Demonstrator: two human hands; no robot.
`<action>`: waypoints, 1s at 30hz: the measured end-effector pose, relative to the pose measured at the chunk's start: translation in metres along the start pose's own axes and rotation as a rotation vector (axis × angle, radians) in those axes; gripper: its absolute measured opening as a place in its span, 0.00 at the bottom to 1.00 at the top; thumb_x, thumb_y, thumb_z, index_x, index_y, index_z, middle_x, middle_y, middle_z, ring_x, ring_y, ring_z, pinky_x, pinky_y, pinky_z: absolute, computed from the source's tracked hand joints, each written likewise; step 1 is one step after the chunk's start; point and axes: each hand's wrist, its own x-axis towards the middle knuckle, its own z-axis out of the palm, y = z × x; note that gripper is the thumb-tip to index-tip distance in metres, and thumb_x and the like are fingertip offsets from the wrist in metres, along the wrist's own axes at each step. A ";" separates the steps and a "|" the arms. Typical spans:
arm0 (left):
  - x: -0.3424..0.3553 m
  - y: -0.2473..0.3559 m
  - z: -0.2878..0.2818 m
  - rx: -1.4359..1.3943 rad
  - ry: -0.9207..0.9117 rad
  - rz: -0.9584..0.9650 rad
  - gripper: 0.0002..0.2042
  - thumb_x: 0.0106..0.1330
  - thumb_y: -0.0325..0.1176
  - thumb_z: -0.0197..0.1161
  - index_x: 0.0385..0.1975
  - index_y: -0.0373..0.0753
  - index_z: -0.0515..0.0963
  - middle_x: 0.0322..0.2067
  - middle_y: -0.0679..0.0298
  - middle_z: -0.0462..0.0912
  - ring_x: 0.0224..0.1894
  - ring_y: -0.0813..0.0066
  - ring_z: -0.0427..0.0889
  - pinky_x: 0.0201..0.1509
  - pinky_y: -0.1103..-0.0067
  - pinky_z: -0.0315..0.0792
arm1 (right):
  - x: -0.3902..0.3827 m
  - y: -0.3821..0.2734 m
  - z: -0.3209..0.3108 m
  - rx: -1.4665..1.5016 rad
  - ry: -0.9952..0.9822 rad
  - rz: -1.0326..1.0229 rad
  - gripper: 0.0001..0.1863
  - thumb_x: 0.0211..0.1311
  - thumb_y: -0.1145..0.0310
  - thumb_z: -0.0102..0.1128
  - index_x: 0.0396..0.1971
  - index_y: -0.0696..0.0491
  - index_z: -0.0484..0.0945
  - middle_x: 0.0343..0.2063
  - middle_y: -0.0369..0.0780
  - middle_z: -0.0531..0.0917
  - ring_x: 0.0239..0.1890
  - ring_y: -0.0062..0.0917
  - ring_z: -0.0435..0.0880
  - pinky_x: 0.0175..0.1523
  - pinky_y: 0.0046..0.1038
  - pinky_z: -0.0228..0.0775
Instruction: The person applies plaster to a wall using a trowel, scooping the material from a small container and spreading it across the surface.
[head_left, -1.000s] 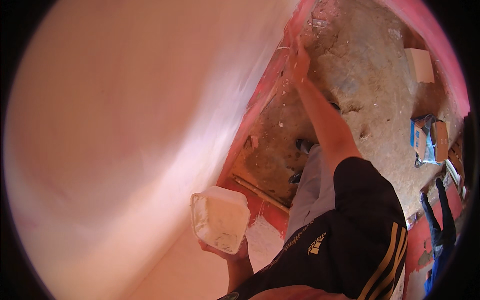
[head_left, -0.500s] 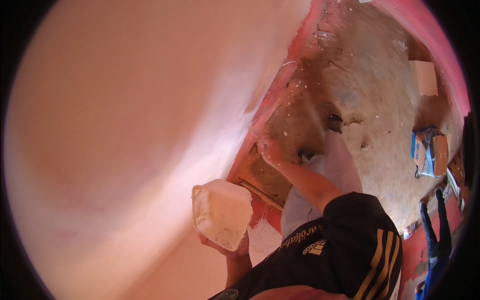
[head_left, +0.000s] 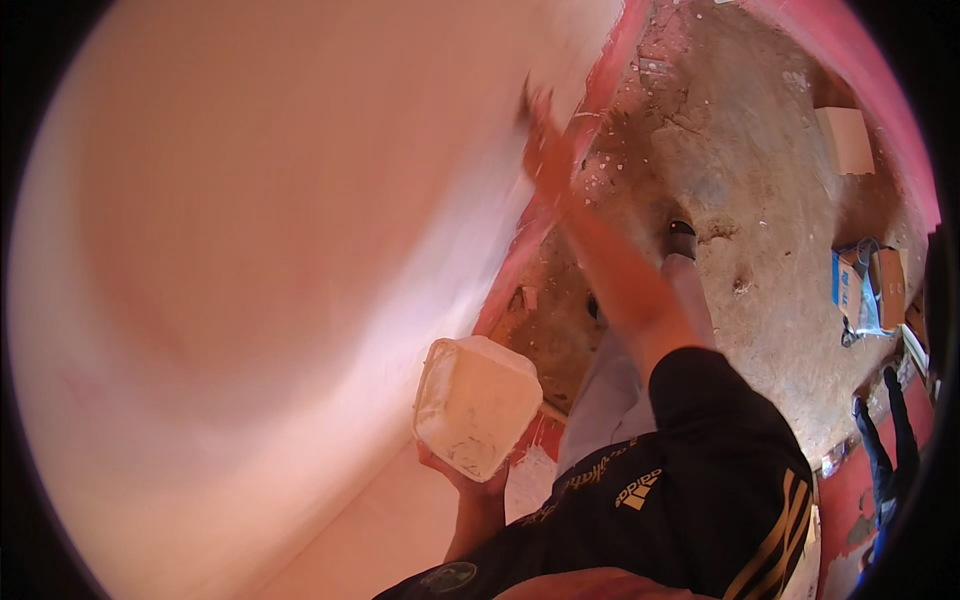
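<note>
My left hand [head_left: 468,480] is closed round the bottom of a squarish white plastic tub [head_left: 478,410]. The tub's sides are smeared, and some pale stuff sticks to its inside. Farther forward, my right hand [head_left: 548,150] is raised beside the wall [head_left: 300,220], close to where its pale surface meets the pink band [head_left: 602,85]. Motion smears those fingers; a thin dark shape shows at their tips, and whether it is a tool or a finger I cannot tell. Whether this hand touches the wall is also unclear.
A dirt-brown, paint-spotted floor [head_left: 770,220] lies to the right. On it stand a pale box [head_left: 847,140] and an open carton [head_left: 886,290] with a blue-and-white pack beside it. Another person's dark-clad legs [head_left: 900,420] show at the right edge.
My right hand has swung forward and up along the wall, away from the low pink edge. The tub in my left hand has shifted slightly right and up in view.
</note>
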 end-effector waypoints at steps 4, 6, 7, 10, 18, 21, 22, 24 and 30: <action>-0.004 0.006 -0.044 0.183 -0.064 0.042 0.30 0.76 0.62 0.40 0.67 0.48 0.65 0.60 0.69 0.72 0.63 0.72 0.71 0.67 0.69 0.67 | -0.181 0.016 0.015 0.327 -0.247 0.049 0.32 0.73 0.68 0.46 0.75 0.50 0.53 0.69 0.47 0.63 0.70 0.31 0.60 0.71 0.29 0.53; -0.005 0.004 -0.079 -0.017 -0.079 -0.008 0.34 0.73 0.65 0.40 0.69 0.46 0.63 0.63 0.65 0.70 0.65 0.66 0.70 0.68 0.66 0.68 | -0.220 0.031 -0.004 -0.102 -0.329 0.045 0.33 0.65 0.82 0.52 0.71 0.52 0.65 0.61 0.50 0.78 0.60 0.37 0.80 0.63 0.32 0.70; -0.005 0.001 -0.095 -0.225 -0.097 -0.053 0.39 0.70 0.68 0.39 0.71 0.43 0.62 0.67 0.61 0.69 0.68 0.61 0.69 0.69 0.64 0.68 | -0.216 0.048 -0.017 -0.124 -0.266 -0.037 0.27 0.65 0.80 0.52 0.66 0.54 0.69 0.56 0.49 0.80 0.56 0.37 0.81 0.59 0.33 0.71; 0.000 -0.007 -0.109 0.071 -0.055 0.021 0.32 0.74 0.63 0.39 0.65 0.45 0.66 0.59 0.64 0.73 0.60 0.67 0.74 0.61 0.68 0.74 | -0.166 0.099 -0.058 -0.220 -0.047 -0.274 0.15 0.66 0.77 0.52 0.50 0.58 0.80 0.40 0.49 0.84 0.42 0.37 0.85 0.47 0.35 0.75; 0.000 -0.017 -0.175 -0.009 0.127 0.000 0.31 0.73 0.62 0.42 0.63 0.44 0.68 0.52 0.64 0.78 0.50 0.68 0.80 0.44 0.68 0.81 | -0.050 0.069 -0.019 -0.318 0.170 -0.095 0.18 0.69 0.71 0.51 0.56 0.59 0.77 0.39 0.49 0.84 0.41 0.38 0.85 0.46 0.37 0.75; -0.001 -0.014 -0.167 -0.124 0.247 -0.003 0.30 0.74 0.61 0.42 0.63 0.43 0.68 0.53 0.65 0.78 0.51 0.68 0.80 0.46 0.68 0.80 | -0.188 0.082 0.029 -0.322 -0.030 -0.076 0.19 0.69 0.71 0.51 0.57 0.59 0.76 0.40 0.49 0.84 0.42 0.39 0.85 0.46 0.37 0.75; 0.000 -0.013 -0.168 -0.132 0.276 0.003 0.30 0.74 0.61 0.42 0.63 0.43 0.68 0.53 0.65 0.78 0.51 0.69 0.80 0.47 0.69 0.80 | -0.233 0.082 0.037 -0.306 -0.125 -0.067 0.19 0.69 0.70 0.51 0.57 0.59 0.76 0.40 0.49 0.84 0.42 0.39 0.85 0.46 0.37 0.75; -0.005 -0.008 -0.165 -0.138 0.277 0.016 0.30 0.74 0.61 0.43 0.62 0.43 0.69 0.53 0.65 0.78 0.51 0.69 0.80 0.48 0.69 0.79 | -0.300 0.085 0.036 -0.279 -0.311 -0.085 0.19 0.69 0.70 0.51 0.58 0.59 0.75 0.40 0.50 0.84 0.43 0.40 0.85 0.47 0.37 0.75; -0.010 -0.015 -0.214 0.148 0.172 0.228 0.30 0.74 0.60 0.43 0.61 0.42 0.70 0.50 0.64 0.78 0.47 0.69 0.81 0.46 0.73 0.80 | -0.171 0.127 -0.034 -0.408 -0.014 -0.150 0.20 0.69 0.69 0.52 0.59 0.58 0.74 0.42 0.51 0.84 0.44 0.41 0.85 0.48 0.37 0.75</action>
